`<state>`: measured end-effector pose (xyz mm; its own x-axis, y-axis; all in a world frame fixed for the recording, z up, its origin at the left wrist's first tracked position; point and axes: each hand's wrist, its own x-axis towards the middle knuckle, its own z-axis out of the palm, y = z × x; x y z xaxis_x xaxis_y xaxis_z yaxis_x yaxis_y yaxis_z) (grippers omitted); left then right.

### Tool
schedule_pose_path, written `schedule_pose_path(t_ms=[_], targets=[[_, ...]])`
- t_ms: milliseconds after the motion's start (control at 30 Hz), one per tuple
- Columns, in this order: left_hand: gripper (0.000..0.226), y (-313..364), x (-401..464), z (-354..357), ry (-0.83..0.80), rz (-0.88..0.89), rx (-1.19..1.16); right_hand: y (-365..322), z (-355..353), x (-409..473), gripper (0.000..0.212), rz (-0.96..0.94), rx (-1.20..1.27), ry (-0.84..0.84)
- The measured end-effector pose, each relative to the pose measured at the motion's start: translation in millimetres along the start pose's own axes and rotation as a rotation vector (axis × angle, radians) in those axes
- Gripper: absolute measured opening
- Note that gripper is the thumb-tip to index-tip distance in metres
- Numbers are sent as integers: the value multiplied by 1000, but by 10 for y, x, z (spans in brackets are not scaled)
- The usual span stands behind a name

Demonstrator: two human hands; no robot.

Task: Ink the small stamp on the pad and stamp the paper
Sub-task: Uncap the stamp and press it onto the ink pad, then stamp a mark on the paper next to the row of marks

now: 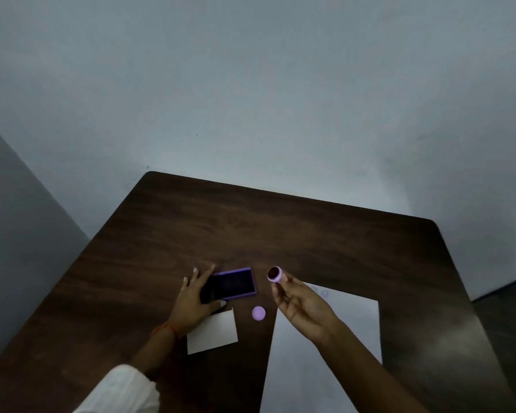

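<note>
My right hand [300, 305] holds a small round purple stamp [275, 274] by its body, lifted above the table with its dark face turned up and away. The purple ink pad [234, 284] lies open on the dark wooden table [280, 228], just left of the stamp. Flat against the pad's left side rests my left hand [195, 298], fingers spread, covering its dark lid. A large white sheet of paper [340, 338] lies under my right forearm, with faint round marks near its far edge. The stamp's purple cap [259, 313] sits on the table between pad and paper.
A small white card [212, 332] lies near my left wrist, below the pad. The table stands in a corner, with grey walls behind and to the left. Its right edge drops to a dark floor.
</note>
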<state>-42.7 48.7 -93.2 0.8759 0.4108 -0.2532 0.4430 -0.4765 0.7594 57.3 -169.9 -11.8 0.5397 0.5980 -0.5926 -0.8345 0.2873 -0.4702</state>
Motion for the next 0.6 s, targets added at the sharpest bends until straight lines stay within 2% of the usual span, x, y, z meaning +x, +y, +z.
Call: schedule_pose_path(t_ms=[100,167,267,367,500,600], targets=[[81,34,-9,1,39,19,25,32,-161,-233,23,-14,168,-20],[72,122,-25,61,134,43,36,25,-270,-352,26,-31,246,-23],[61,371,-53,223,228,164,50,-1,-403,-480,29,-47,308,-16],[61,678,-56,476,149,271,93,-56,-494,-542,34,-71,338,-15],[63,921,21,800,-19,363,229,-153,-617,-542,26,-117,336,-11],[68,933,102,945,-153,363,315,-221,-715,-512,26,-142,322,-7]])
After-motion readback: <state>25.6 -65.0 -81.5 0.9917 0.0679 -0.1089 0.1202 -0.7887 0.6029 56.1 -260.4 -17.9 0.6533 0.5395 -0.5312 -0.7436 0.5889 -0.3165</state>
